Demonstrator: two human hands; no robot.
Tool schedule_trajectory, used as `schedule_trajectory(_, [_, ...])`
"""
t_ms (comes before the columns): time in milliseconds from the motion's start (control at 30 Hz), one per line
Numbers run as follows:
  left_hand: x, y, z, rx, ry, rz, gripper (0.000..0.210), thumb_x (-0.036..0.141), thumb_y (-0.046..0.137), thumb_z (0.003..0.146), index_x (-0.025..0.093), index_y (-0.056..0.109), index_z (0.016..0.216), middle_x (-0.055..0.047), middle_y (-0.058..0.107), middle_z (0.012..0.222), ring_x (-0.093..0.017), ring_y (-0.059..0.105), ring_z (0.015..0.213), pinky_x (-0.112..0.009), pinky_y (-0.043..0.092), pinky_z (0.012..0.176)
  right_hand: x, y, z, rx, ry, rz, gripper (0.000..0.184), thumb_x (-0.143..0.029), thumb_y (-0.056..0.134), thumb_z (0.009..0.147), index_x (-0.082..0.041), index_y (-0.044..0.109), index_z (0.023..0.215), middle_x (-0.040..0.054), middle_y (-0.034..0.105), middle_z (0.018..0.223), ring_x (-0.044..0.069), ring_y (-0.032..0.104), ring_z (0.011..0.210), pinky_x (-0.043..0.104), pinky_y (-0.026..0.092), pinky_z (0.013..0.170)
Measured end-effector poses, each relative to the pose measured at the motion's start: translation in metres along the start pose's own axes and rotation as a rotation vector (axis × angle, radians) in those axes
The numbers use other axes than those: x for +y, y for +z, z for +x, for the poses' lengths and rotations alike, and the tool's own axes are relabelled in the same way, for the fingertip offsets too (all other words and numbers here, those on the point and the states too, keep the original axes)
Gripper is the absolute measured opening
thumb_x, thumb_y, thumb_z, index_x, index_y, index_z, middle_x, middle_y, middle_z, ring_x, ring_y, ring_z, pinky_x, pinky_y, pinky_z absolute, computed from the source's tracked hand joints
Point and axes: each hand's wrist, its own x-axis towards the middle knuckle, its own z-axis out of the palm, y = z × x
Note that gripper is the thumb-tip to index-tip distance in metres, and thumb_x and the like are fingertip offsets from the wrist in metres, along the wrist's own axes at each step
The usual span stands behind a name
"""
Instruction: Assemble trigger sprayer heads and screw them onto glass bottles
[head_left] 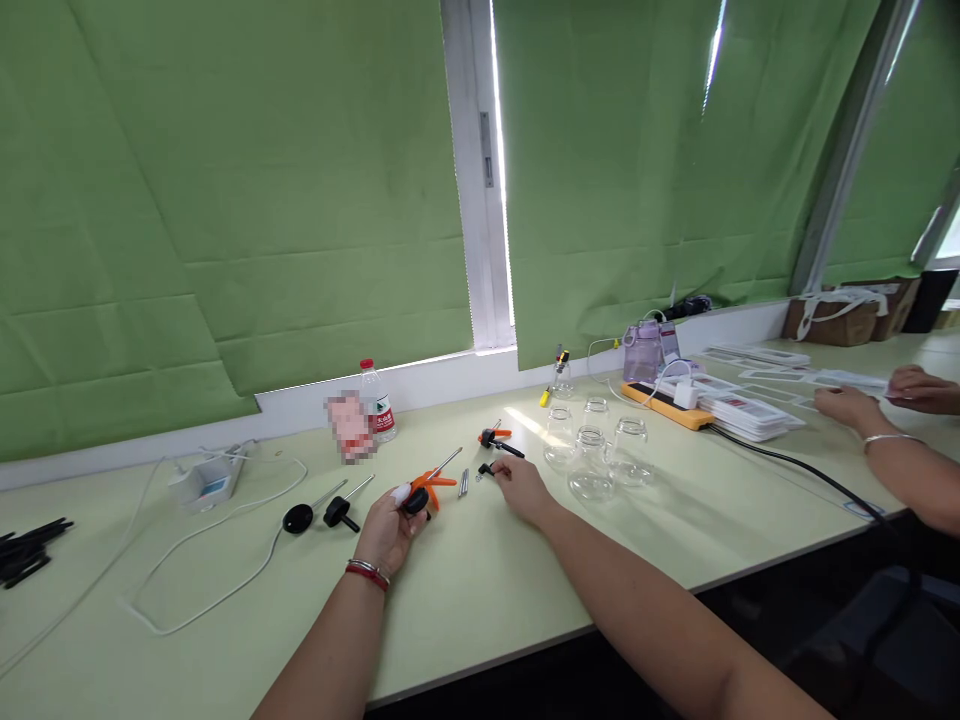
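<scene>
My left hand [390, 530] is closed around a round black lid [417, 500] with a thin metal rod [448, 461] sticking up to the right and orange blades [435, 480] by it. Over the table, the fingers of my right hand [521, 488] pinch a small black crank-like piece [487, 469]. Between the hands lie several short metal rods [463, 483]. Just behind my right hand is a similar black assembly [491, 438] with orange blades and a black handle. Left of my left hand lie two black lids with metal rods, one round [298, 518] and one with a handle [337, 511].
Several clear glass jars [590, 470] stand right of my right hand, near a yellow-handled screwdriver [546, 396]. Behind them are an orange power strip [664, 405] and a purple bottle [642, 352]. A water bottle [384, 415] stands at the back. Another person's hands [847, 405] work at far right.
</scene>
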Motion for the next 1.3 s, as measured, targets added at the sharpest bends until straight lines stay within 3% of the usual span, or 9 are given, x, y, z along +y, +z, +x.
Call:
schedule_trajectory(167, [0.0,0.0,0.001,0.029,-0.006,0.014,0.006,0.016,0.05,0.082,0.011,0.053,0.081,-0.006,0.06,0.068,-0.01,0.055,0.047,-0.019,0.039,0.037,-0.01,0.007,-0.011,-0.198,-0.15,-0.257,0.02,-0.012,0.048,0.077,-0.018,0.064,0.088,0.0065,0.063,0.094,0.018,0.057,0.083,0.028,0.043,0.073])
schedule_trajectory(333, [0.001,-0.001,0.001,0.008,-0.024,0.032,0.009,0.019,0.051,0.083,0.011,0.054,0.085,-0.006,0.061,0.069,-0.01,0.055,0.044,-0.018,0.036,0.035,-0.016,0.012,-0.019,-0.268,-0.259,-0.452,0.023,-0.013,0.046,0.08,-0.018,0.064,0.094,0.007,0.061,0.103,0.018,0.057,0.09,0.028,0.042,0.077])
schedule_trajectory(533, [0.0,-0.001,0.001,0.006,-0.016,0.027,0.007,0.018,0.049,0.083,0.012,0.052,0.083,-0.006,0.062,0.068,-0.01,0.055,0.044,-0.019,0.037,0.037,-0.026,0.022,-0.029,-0.36,-0.492,-0.651,0.052,-0.01,0.044,0.076,-0.023,0.049,0.126,0.0041,0.046,0.136,0.021,0.058,0.099,0.03,0.043,0.083])
schedule_trajectory(667, [0.0,-0.001,0.001,-0.022,-0.009,0.034,0.007,0.018,0.049,0.083,0.013,0.051,0.079,-0.005,0.061,0.066,-0.01,0.054,0.043,-0.019,0.037,0.037,-0.03,0.024,-0.03,-0.437,-0.545,-0.763,0.064,-0.012,0.046,0.074,-0.024,0.038,0.136,0.0027,0.037,0.143,0.022,0.059,0.097,0.033,0.044,0.083])
schedule_trajectory(833, [0.0,-0.001,0.001,-0.04,0.0,0.025,0.008,0.019,0.05,0.082,0.014,0.05,0.076,-0.004,0.059,0.063,-0.01,0.054,0.042,-0.019,0.036,0.037,-0.031,0.024,-0.029,-0.457,-0.584,-0.8,0.058,-0.013,0.046,0.075,-0.025,0.044,0.132,0.0029,0.044,0.139,0.023,0.059,0.094,0.034,0.045,0.082])
schedule_trajectory(1033, [-0.002,-0.002,0.001,-0.055,0.003,0.034,0.008,0.021,0.053,0.08,0.013,0.051,0.079,-0.006,0.061,0.066,-0.01,0.054,0.043,-0.019,0.035,0.037,-0.031,0.024,-0.03,-0.41,-0.557,-0.806,0.055,-0.016,0.046,0.077,-0.023,0.043,0.131,0.0104,0.04,0.14,0.023,0.06,0.089,0.033,0.044,0.074])
schedule_trajectory(1167, [-0.002,-0.003,0.0,-0.058,0.007,0.044,0.009,0.021,0.052,0.081,0.013,0.05,0.079,-0.005,0.061,0.066,-0.011,0.054,0.043,-0.019,0.034,0.036,-0.032,0.023,-0.03,-0.424,-0.572,-0.835,0.043,-0.014,0.046,0.076,-0.02,0.054,0.118,0.0099,0.051,0.13,0.023,0.06,0.087,0.032,0.044,0.072])
schedule_trajectory(1300, [-0.002,-0.003,0.0,-0.069,0.013,0.048,0.009,0.022,0.052,0.081,0.013,0.05,0.079,-0.005,0.06,0.066,-0.011,0.054,0.044,-0.019,0.035,0.038,-0.032,0.023,-0.03,-0.415,-0.583,-0.835,0.033,-0.012,0.046,0.076,-0.02,0.058,0.106,0.0085,0.052,0.128,0.022,0.06,0.085,0.031,0.043,0.072])
